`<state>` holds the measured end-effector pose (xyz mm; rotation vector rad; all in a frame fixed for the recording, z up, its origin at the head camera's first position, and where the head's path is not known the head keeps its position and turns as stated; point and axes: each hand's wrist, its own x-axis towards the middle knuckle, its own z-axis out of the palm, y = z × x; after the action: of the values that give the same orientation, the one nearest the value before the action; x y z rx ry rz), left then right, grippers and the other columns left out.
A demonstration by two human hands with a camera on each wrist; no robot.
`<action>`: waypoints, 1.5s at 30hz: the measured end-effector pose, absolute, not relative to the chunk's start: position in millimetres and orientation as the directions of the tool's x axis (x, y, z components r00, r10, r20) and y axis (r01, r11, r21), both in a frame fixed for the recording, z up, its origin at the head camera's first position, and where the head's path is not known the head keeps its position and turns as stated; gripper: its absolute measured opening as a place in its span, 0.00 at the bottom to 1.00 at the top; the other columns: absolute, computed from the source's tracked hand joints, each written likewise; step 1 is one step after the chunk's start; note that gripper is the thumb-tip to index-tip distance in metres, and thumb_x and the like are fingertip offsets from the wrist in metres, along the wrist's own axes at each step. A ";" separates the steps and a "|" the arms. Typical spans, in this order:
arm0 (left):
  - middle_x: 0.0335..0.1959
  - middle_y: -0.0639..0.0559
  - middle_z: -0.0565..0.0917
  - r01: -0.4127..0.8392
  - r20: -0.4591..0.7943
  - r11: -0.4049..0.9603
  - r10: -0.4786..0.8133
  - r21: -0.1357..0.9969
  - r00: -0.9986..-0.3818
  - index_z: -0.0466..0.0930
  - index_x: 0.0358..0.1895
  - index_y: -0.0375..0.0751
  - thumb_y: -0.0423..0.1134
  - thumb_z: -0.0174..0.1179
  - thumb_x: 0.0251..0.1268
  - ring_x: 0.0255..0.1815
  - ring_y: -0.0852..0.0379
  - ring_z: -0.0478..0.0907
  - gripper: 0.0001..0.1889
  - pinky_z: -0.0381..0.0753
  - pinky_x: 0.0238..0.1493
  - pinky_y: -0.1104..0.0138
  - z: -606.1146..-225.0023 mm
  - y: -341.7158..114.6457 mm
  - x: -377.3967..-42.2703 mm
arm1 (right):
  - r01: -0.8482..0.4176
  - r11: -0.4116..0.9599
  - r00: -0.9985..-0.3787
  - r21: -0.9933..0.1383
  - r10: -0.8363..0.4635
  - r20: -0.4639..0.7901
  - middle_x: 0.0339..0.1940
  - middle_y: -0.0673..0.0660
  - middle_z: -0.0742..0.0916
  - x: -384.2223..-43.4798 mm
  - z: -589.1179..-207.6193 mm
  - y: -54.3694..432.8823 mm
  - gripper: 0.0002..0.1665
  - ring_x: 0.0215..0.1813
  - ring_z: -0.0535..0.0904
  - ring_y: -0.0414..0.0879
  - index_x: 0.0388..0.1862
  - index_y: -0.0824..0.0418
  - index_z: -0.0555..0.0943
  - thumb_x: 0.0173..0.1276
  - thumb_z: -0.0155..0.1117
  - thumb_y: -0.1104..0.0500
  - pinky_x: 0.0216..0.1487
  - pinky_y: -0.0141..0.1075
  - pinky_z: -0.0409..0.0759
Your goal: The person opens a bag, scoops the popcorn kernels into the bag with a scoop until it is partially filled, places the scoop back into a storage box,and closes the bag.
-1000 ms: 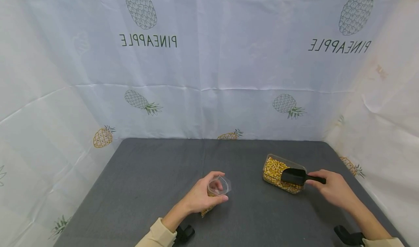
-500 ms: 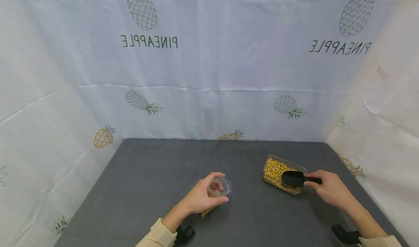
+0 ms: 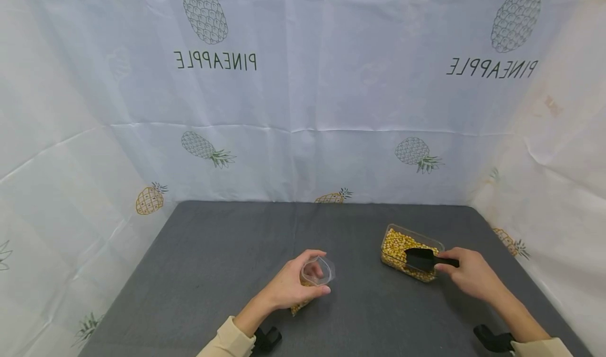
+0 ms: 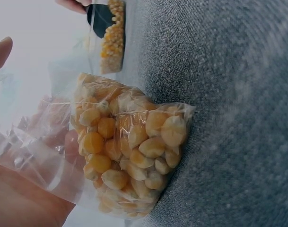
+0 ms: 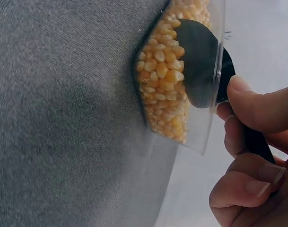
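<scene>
My left hand [image 3: 288, 287] curls round the upper part of a clear plastic bag [image 4: 134, 146], whose mouth gapes upward. Corn kernels [image 4: 100, 163] fill the bag's lower part, which touches the table. On the right, my right hand [image 3: 473, 273] grips the handle of a black scoop [image 3: 420, 258], thumb on top and fingers curled beneath. The scoop's blade lies inside a clear rectangular container [image 3: 384, 240] of corn kernels [image 3: 397, 244]. In the right wrist view, its front edge [image 5: 179, 33] meets the kernels, seen through the container's wall.
A dark grey cloth [image 3: 227, 252] covers the table. White curtains [image 3: 303, 83] with pineapple prints hang behind it and along both sides. Black wrist straps [image 3: 494, 340] show at both sleeves.
My right hand and the scoop have shifted a little left and down, with the blade deeper into the container. The left hand and bag hold still.
</scene>
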<state>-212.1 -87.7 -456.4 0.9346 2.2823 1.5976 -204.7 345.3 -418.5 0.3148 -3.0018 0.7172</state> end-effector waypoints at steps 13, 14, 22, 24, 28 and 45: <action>0.43 0.56 0.80 0.369 0.171 0.227 0.596 0.901 -0.785 0.65 0.73 0.50 0.47 0.68 0.69 0.42 0.62 0.81 0.33 0.83 0.47 0.65 -454.5 -87.1 -211.0 | -0.185 0.860 -0.982 -0.475 -0.172 0.072 0.47 0.67 0.86 -210.0 -427.8 339.6 0.18 0.46 0.83 0.63 0.53 0.72 0.85 0.69 0.69 0.60 0.40 0.53 0.82; 0.43 0.57 0.80 0.366 0.169 0.226 0.595 0.903 -0.785 0.65 0.73 0.50 0.47 0.68 0.69 0.42 0.62 0.81 0.33 0.83 0.47 0.65 -454.5 -87.2 -210.9 | -0.190 0.858 -0.982 -0.477 -0.175 0.076 0.47 0.67 0.86 -210.4 -428.2 339.1 0.18 0.45 0.83 0.63 0.53 0.72 0.85 0.69 0.69 0.60 0.39 0.52 0.82; 0.43 0.56 0.80 0.352 0.161 0.223 0.590 0.909 -0.791 0.65 0.73 0.50 0.47 0.68 0.69 0.42 0.62 0.82 0.33 0.83 0.47 0.65 -454.3 -87.2 -210.5 | -0.211 0.837 -0.977 -0.505 -0.195 0.085 0.49 0.69 0.86 -213.8 -435.9 334.6 0.17 0.51 0.82 0.68 0.53 0.71 0.85 0.70 0.68 0.61 0.43 0.55 0.81; 0.43 0.56 0.80 0.348 0.159 0.221 0.590 0.911 -0.792 0.65 0.73 0.50 0.47 0.68 0.69 0.42 0.62 0.82 0.33 0.83 0.47 0.66 -454.5 -87.0 -210.3 | -0.197 0.836 -0.980 -0.513 -0.186 0.073 0.51 0.71 0.85 -214.6 -438.5 333.5 0.18 0.54 0.80 0.71 0.53 0.70 0.85 0.71 0.68 0.60 0.47 0.59 0.80; 0.43 0.56 0.80 0.345 0.156 0.221 0.591 0.912 -0.792 0.66 0.73 0.50 0.47 0.68 0.68 0.42 0.62 0.82 0.33 0.83 0.47 0.66 -456.2 -86.8 -210.3 | -0.164 0.832 -0.985 -0.530 -0.164 0.047 0.53 0.72 0.85 -217.1 -443.0 332.0 0.19 0.56 0.79 0.72 0.54 0.70 0.85 0.72 0.68 0.58 0.49 0.61 0.79; 0.43 0.57 0.81 0.373 0.170 0.239 0.592 0.896 -0.788 0.66 0.73 0.51 0.49 0.68 0.69 0.42 0.63 0.81 0.32 0.82 0.45 0.66 -458.0 -87.0 -211.7 | -0.175 0.825 -0.984 -0.538 -0.135 0.112 0.57 0.74 0.82 -208.6 -443.8 332.9 0.21 0.59 0.75 0.75 0.55 0.70 0.84 0.73 0.67 0.55 0.50 0.63 0.78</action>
<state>-211.7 -87.0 -458.0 0.9119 2.3041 1.5756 -208.6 332.9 -443.8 0.2494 -2.9347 0.8746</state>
